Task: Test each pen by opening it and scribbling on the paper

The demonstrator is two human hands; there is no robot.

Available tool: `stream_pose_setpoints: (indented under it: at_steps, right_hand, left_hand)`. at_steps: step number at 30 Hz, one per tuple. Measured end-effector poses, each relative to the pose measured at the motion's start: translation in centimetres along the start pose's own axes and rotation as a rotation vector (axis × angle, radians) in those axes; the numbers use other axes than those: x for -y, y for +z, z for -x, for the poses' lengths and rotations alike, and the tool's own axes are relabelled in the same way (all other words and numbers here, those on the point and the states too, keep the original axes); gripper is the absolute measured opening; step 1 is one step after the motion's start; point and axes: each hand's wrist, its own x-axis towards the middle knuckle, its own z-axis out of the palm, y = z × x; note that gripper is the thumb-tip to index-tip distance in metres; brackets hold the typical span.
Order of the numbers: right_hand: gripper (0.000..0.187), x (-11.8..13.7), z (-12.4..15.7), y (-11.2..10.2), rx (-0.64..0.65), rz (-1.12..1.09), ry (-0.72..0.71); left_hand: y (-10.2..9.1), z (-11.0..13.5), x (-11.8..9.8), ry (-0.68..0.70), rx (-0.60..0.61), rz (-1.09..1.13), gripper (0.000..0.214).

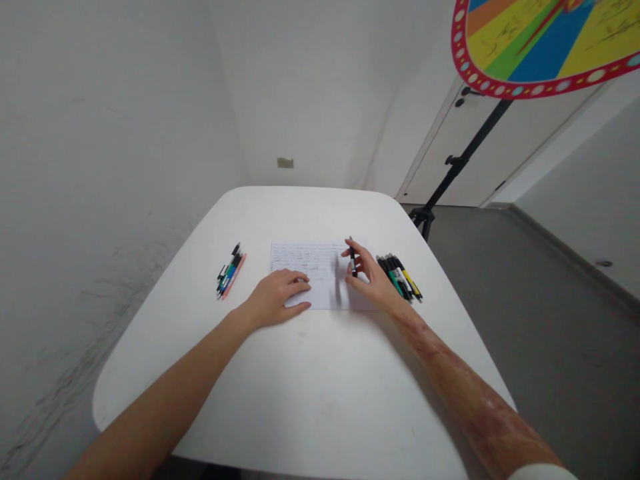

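Observation:
A white sheet of paper (310, 267) with faint scribbles lies on the white table (300, 387). My left hand (277, 298) rests on the sheet's near left corner, its fingers loosely curled with nothing in them. My right hand (373, 277) holds a black pen (353, 257) between thumb and fingers, upright over the sheet's right side. A row of pens (400, 277) lies just to the right of that hand. Another small bunch of pens (230, 270) lies to the left of the sheet.
A colourful prize wheel (540, 40) on a black stand (460, 163) rises beyond the table's right corner. White walls close in at the left and back. Grey floor (540, 320) spreads to the right, with a door behind the stand.

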Motion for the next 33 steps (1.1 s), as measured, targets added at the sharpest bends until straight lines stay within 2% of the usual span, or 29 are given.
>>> stream_pose_setpoints:
  at_steps: [2,6,8,12,16,19,26,30,33]
  right_hand:
    - [0.072,-0.8,0.3,-1.9,-0.053,0.073,-0.011]
    - [0.047,-2.7,1.1,-6.7,-0.299,0.307,0.031]
    - [0.043,-3.6,1.5,-9.0,-0.362,0.453,0.044]
    - [0.046,-5.6,2.4,-11.7,-0.281,0.642,0.105]
    - [0.053,-7.1,3.2,-12.0,-0.206,0.719,0.146]
    - [0.050,-7.6,3.5,-11.8,-0.196,0.706,0.169]
    - [0.041,-7.6,3.7,-11.7,-0.251,0.682,0.165]
    - [0.040,-7.6,3.8,-11.7,-0.284,0.672,0.171]
    - [0.040,-7.6,3.8,-11.7,-0.319,0.631,0.164]
  left_hand:
    - [0.1,0.0,0.1,-0.008,-0.004,0.008,0.027]
    - [0.1,0.0,0.0,-0.019,-0.007,0.016,0.027]
    - [0.1,-0.1,0.0,-0.020,-0.011,0.019,0.026]
    - [0.1,0.0,0.0,-0.019,-0.022,0.026,0.024]
    - [0.1,0.1,0.1,-0.022,-0.018,0.026,0.026]
    - [-0.2,0.0,0.1,0.002,0.014,0.004,0.026]
    - [-1.2,-0.1,-0.2,0.042,0.089,-0.050,0.024]
    - [-1.2,-0.1,-0.2,0.061,0.066,-0.087,0.028]
    - [-1.7,-0.1,-0.1,0.003,0.020,-0.156,0.027]
